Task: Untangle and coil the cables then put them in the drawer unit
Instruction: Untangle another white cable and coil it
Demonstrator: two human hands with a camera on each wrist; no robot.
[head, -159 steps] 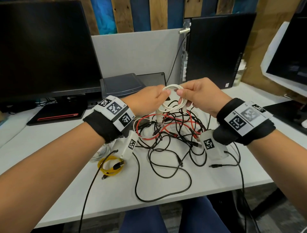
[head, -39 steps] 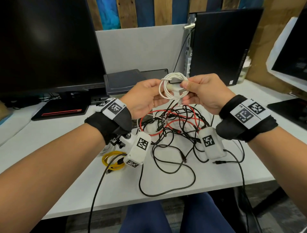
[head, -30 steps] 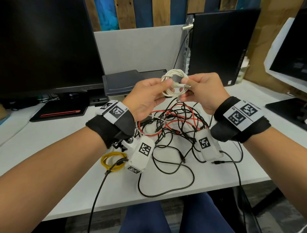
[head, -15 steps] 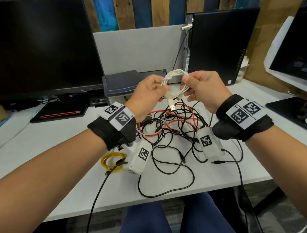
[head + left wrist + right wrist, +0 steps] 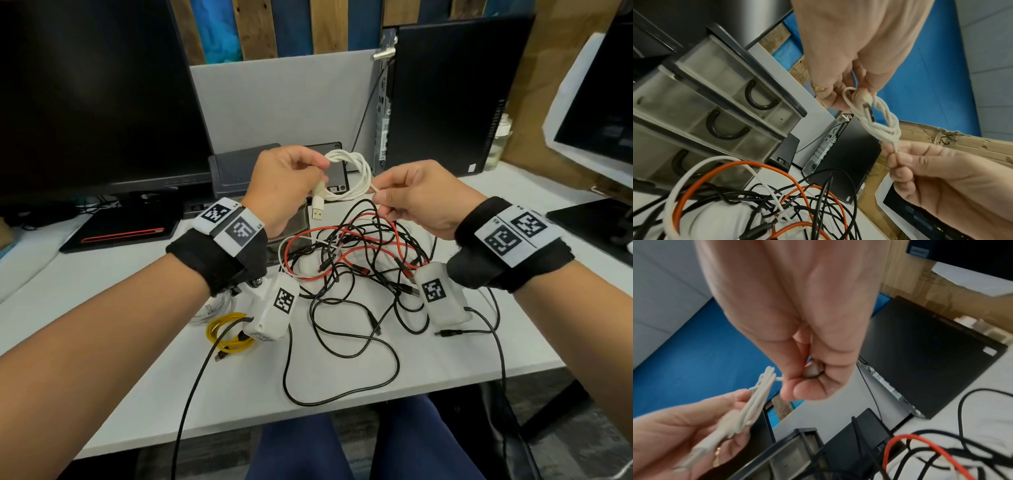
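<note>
A coiled white cable [image 5: 352, 176] is held in the air above the desk. My left hand [image 5: 291, 181] grips the coil's left side, and its USB plug [image 5: 318, 209] hangs down below the fingers. My right hand [image 5: 407, 195] pinches the cable's free end, which runs out of the coil's wrapped part [image 5: 888, 129]. Under both hands lies a tangle of black, red and white cables [image 5: 352, 260] on the white desk [image 5: 137, 342]. The grey drawer unit [image 5: 715, 100] with dark handles stands behind the tangle, its drawers closed in the left wrist view.
A small yellow coiled cable [image 5: 227, 334] and a clear coil [image 5: 214, 308] lie at the left on the desk. A large monitor [image 5: 96, 96] stands at the back left, a black computer tower [image 5: 445, 92] at the back right, another screen [image 5: 596, 113] at the far right.
Both hands have drawn apart a little. The right hand has let go of the coil's side and now pinches the thin free end; the USB plug hangs lower by the left hand.
</note>
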